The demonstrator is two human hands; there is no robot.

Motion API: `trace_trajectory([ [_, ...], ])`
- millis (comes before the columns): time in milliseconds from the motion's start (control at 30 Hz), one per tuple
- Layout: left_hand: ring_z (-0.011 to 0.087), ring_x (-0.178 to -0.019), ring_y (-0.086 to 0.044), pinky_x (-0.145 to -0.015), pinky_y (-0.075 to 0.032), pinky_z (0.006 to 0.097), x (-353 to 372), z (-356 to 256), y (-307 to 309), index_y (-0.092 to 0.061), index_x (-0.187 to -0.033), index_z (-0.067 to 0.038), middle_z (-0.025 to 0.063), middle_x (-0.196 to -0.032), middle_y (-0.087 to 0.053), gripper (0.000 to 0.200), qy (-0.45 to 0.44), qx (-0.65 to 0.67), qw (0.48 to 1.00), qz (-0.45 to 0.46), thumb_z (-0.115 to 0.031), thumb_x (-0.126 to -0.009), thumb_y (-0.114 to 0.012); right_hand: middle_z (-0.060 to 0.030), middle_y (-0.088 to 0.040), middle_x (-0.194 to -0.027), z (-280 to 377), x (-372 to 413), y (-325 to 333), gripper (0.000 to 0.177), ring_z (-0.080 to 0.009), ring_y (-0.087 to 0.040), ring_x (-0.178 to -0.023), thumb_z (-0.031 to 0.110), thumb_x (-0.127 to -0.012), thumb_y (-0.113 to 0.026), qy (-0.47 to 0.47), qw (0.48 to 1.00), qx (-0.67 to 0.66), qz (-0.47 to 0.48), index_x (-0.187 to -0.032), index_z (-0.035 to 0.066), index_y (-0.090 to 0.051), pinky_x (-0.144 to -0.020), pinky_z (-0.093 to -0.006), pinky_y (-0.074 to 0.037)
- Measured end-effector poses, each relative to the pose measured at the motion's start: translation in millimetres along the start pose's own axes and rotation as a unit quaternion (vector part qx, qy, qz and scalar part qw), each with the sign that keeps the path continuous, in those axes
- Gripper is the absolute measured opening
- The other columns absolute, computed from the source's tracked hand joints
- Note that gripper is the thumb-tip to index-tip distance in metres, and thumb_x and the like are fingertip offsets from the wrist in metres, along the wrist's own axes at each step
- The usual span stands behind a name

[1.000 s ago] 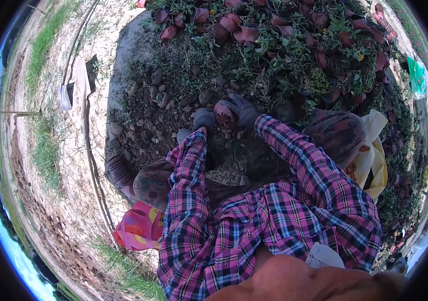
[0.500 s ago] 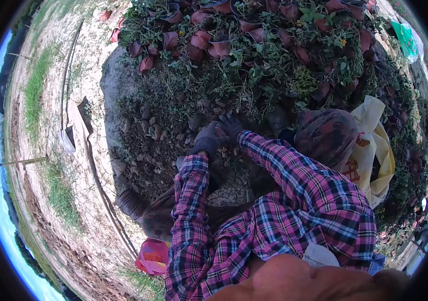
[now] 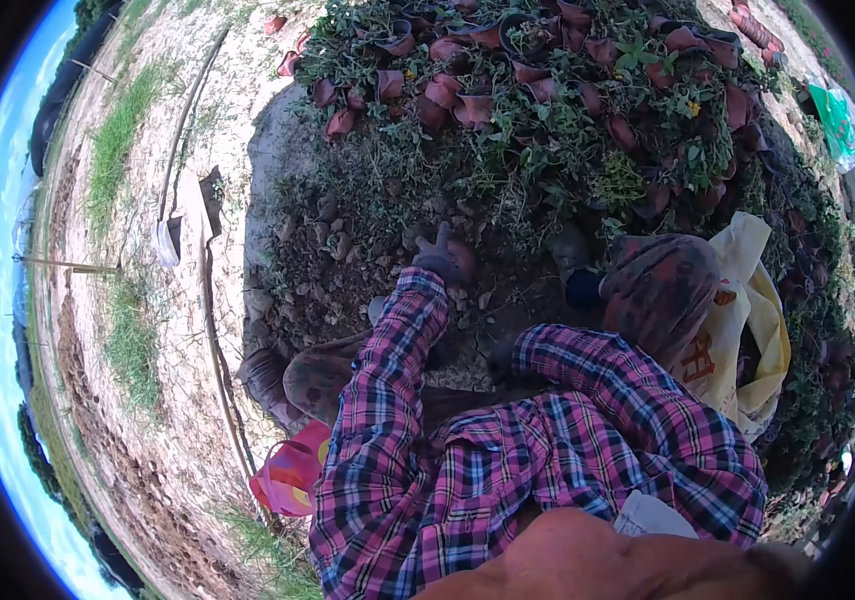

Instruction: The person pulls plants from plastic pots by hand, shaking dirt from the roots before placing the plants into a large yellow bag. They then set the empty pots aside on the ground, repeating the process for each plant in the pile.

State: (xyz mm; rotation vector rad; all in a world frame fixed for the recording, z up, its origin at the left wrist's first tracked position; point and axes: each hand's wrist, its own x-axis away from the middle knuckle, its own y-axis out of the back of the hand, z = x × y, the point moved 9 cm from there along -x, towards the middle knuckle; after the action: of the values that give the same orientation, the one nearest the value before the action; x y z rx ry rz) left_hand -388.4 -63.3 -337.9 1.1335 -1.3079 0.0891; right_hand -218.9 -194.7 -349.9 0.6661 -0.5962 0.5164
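Matt cloth covers the left hand (image 3: 435, 261), the pot (image 3: 463, 262) looks smooth plastic, the shirt (image 3: 507, 460) woven cloth, the soil (image 3: 332, 245) rough, the red bag (image 3: 283, 480) glossy plastic.

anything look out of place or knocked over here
Yes, mildly: many reddish-brown pots beyond the hands sit tilted at different angles in tangled greenery. A few reddish pieces, perhaps pots, lie apart on the pale ground. Damage is hard to tell.

The cracked ground (image 3: 275, 150) carries clods (image 3: 340, 246), leafy plants (image 3: 527, 155), reddish pots (image 3: 473, 111) and what looks like a hose (image 3: 210, 315).
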Motion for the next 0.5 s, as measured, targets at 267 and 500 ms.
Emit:
trace_trajectory([
  [267, 0.0225, -0.094, -0.057, -0.084, -0.046, 0.0350, 181, -32, 218, -0.041, -0.128, -0.015, 0.0131, -0.100, -0.057, 0.063, -0.229, 0.142, 0.902, -0.338, -0.033, -0.074, -0.068, -0.0165, -0.060, -0.096, -8, -1, -75, 0.036, -0.0307, -0.058, -0.088, 0.030, -0.075, -0.055, 0.005, 0.991, 0.010, 0.131, -0.101, 0.006, -0.058, -0.079, -0.0397, -0.045],
  [500, 0.0222, -0.091, -0.058, -0.079, -0.048, 0.0350, 181, -16, 164, -0.047, -0.122, -0.012, 0.0129, -0.099, -0.058, 0.055, -0.218, 0.169, 0.914, -0.298, -0.033, -0.076, -0.066, -0.0161, -0.060, -0.094, -26, -14, -133, 0.036, -0.0304, -0.058, -0.089, 0.031, -0.075, -0.056, 0.034, 0.983, -0.015, 0.180, -0.101, 0.006, -0.059, -0.079, -0.0400, -0.045],
])
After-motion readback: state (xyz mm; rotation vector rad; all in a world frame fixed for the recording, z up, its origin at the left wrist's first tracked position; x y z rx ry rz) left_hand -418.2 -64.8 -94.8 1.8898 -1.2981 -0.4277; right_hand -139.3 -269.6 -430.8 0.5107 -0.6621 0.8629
